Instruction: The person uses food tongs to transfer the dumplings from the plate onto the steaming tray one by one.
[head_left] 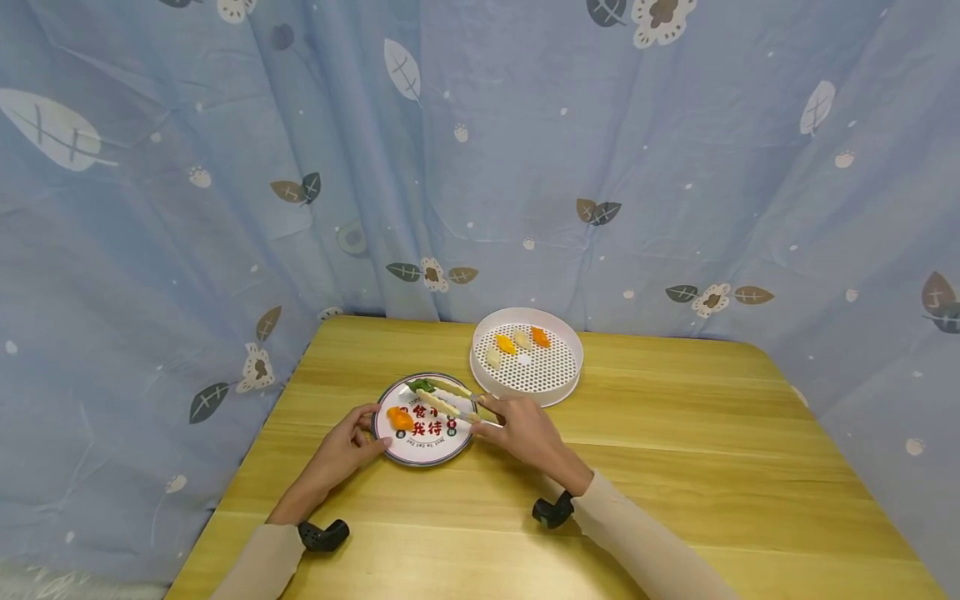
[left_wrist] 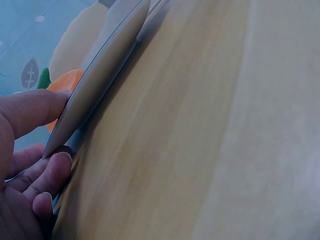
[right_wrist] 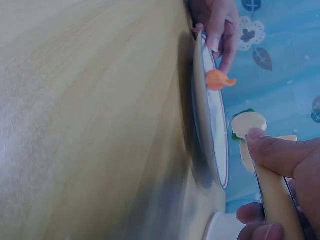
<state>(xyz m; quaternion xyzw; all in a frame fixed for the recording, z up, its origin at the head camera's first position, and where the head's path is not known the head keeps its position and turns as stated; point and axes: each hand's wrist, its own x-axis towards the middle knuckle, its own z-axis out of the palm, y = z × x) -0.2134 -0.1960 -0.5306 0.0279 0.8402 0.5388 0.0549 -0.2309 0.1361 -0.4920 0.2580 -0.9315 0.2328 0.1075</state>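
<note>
My left hand [head_left: 341,457] grips the near-left rim of a round white plate [head_left: 427,457] with red lettering and a dark-edged border. In the left wrist view its thumb lies over the rim and the fingers are underneath. An orange dumpling-shaped piece [head_left: 400,418] sits on the plate by that thumb. From the right, my right hand [head_left: 525,429] holds a pair of cream-coloured tongs [head_left: 441,405], their tips over the plate's far side. A dark green piece [head_left: 422,385] is at the tong tips; I cannot tell whether they pinch it.
A round white perforated steamer tray [head_left: 543,367] stands behind and right of the plate. On it lie a yellow piece [head_left: 506,344], an orange piece [head_left: 540,337] and pale pieces [head_left: 492,357]. A blue patterned curtain [head_left: 510,167] hangs behind the wooden table [head_left: 675,467].
</note>
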